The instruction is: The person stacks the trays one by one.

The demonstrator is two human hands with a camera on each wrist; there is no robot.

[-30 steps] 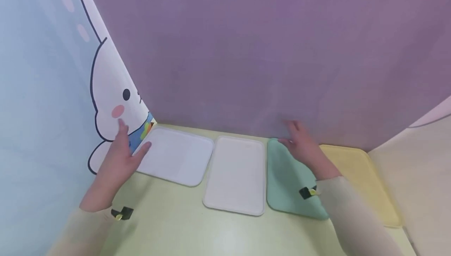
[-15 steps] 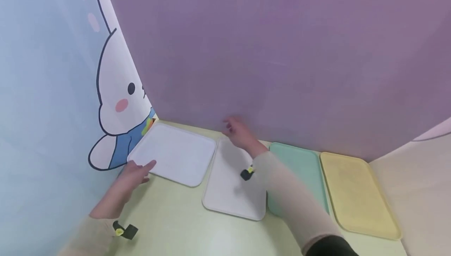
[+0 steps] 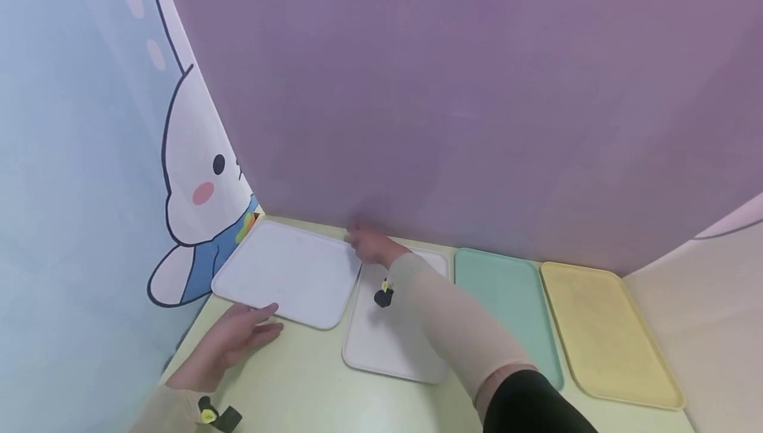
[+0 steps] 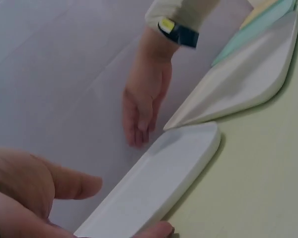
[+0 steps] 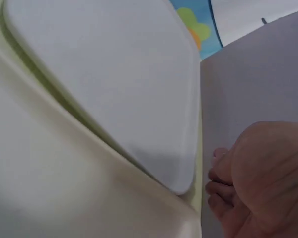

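Note:
A white tray (image 3: 289,273) lies at an angle at the far left of the table. At its near edge is my left hand (image 3: 235,339), thumb over the rim and fingers spread below it; in the left wrist view a gap shows between thumb and fingers. My right hand (image 3: 371,245) hangs by the tray's far right corner, fingers loosely curled. In the right wrist view, those fingers (image 5: 221,191) stand apart from the tray with nothing held. An off-white tray (image 3: 393,347) sits to the right, partly hidden by the right forearm.
A mint green tray (image 3: 503,294) and a yellow tray (image 3: 610,334) lie farther right. A purple wall panel (image 3: 447,102) rises along the table's back edge. At the left stands a blue panel (image 3: 65,221) with a cartoon rabbit.
My right hand has swung left from over the green tray to the white tray's far right corner. My left hand has come down from beside the rabbit print to the white tray's near edge.

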